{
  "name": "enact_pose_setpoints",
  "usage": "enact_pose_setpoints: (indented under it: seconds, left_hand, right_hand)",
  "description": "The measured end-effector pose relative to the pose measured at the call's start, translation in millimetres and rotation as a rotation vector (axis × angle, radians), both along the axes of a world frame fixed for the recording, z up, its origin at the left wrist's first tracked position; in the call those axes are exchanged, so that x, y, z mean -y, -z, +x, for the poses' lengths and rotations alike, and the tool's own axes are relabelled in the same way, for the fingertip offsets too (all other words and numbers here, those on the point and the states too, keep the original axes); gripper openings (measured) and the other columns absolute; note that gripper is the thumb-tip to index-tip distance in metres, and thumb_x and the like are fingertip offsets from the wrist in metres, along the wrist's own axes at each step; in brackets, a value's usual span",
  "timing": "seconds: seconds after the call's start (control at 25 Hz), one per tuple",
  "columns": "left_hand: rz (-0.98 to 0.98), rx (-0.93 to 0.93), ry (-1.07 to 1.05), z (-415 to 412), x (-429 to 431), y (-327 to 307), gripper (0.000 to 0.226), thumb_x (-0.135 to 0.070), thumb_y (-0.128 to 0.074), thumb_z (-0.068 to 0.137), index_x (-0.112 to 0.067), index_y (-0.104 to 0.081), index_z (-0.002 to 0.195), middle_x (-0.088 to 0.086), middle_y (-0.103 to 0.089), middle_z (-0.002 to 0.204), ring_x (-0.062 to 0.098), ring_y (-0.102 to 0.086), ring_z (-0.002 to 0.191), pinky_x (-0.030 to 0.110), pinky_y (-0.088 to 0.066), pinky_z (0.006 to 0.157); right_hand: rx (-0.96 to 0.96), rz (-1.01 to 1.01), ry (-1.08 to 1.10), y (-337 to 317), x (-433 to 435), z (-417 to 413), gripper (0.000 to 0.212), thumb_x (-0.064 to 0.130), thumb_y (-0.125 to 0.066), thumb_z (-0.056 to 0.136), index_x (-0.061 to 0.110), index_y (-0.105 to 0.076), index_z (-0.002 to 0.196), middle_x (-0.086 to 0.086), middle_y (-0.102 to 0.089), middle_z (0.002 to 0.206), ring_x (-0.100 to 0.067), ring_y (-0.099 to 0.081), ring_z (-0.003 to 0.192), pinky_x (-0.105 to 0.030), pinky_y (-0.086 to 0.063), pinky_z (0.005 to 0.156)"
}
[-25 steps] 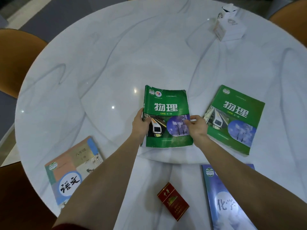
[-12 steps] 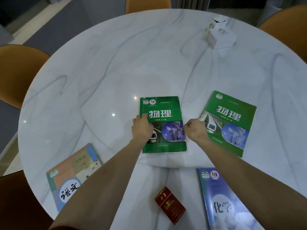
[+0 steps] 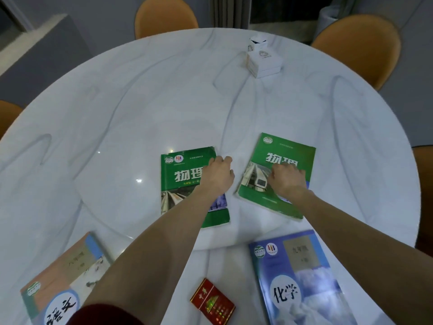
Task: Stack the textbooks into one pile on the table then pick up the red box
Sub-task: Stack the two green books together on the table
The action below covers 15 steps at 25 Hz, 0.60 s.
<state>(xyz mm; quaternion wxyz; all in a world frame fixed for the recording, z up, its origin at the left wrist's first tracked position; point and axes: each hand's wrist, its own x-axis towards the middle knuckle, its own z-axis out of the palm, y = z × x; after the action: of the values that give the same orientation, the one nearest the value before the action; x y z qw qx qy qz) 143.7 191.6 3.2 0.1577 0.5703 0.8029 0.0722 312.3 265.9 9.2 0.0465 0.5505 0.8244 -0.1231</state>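
Note:
Two green textbooks lie flat side by side on the round white table. My left hand hovers over the upper right corner of the left green textbook, fingers curled, holding nothing. My right hand rests palm down on the right green textbook. A blue textbook lies near the front right edge. A pale orange and blue textbook lies at the front left. The red box sits at the front edge between my forearms.
A white box with a small white object on top stands at the far right of the table. Orange chairs ring the table at the back, left and right.
My right hand left the middle green textbook and moved right onto the other green one. My left hand slid from that book's left edge across to its upper right corner.

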Motion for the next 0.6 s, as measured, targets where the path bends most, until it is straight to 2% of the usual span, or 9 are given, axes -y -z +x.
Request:
enact_pose_setpoints:
  seconds: [0.12, 0.28, 0.44, 0.6]
  left_hand:
    - [-0.023, -0.023, 0.057, 20, -18, 6, 0.040, -0.020, -0.042, 0.095, -0.008, -0.043, 0.134, 0.019, -0.053, 0.127, 0.035, -0.047, 0.118, 0.047, -0.046, 0.093]
    - [-0.089, -0.019, 0.047, 42, -39, 17, 0.040, -0.019, -0.043, 0.095, -0.008, -0.041, 0.134, 0.019, -0.049, 0.130, 0.035, -0.044, 0.121, 0.048, -0.044, 0.094]
    - [-0.111, 0.181, -0.109, 56, -53, 27, 0.041, -0.021, -0.045, 0.096, -0.006, -0.038, 0.133, 0.022, -0.048, 0.130, 0.038, -0.042, 0.122, 0.048, -0.042, 0.096]
    - [-0.069, 0.381, -0.343, 60, -62, 32, 0.049, -0.029, -0.052, 0.093, -0.005, -0.041, 0.134, 0.020, -0.051, 0.132, 0.037, -0.047, 0.123, 0.043, -0.042, 0.099]
  right_hand:
    - [0.059, 0.032, 0.011, 12, -11, 27, 0.033, 0.023, -0.044, 0.092, 0.004, -0.054, 0.117, -0.018, -0.055, 0.121, -0.034, -0.047, 0.117, -0.046, -0.038, 0.098]
    - [0.057, -0.008, 0.099, 29, -21, 57, 0.040, 0.028, -0.046, 0.093, 0.004, -0.046, 0.126, -0.020, -0.048, 0.128, -0.036, -0.041, 0.121, -0.046, -0.040, 0.095]
    - [-0.124, -0.092, 0.245, 44, -20, 67, 0.045, 0.028, -0.050, 0.093, -0.002, -0.043, 0.127, -0.025, -0.046, 0.127, -0.040, -0.044, 0.117, -0.046, -0.042, 0.094]
    - [-0.361, -0.211, 0.457, 53, -23, 69, 0.049, 0.019, -0.057, 0.090, -0.003, -0.040, 0.130, -0.028, -0.046, 0.124, -0.044, -0.050, 0.111, -0.044, -0.043, 0.093]
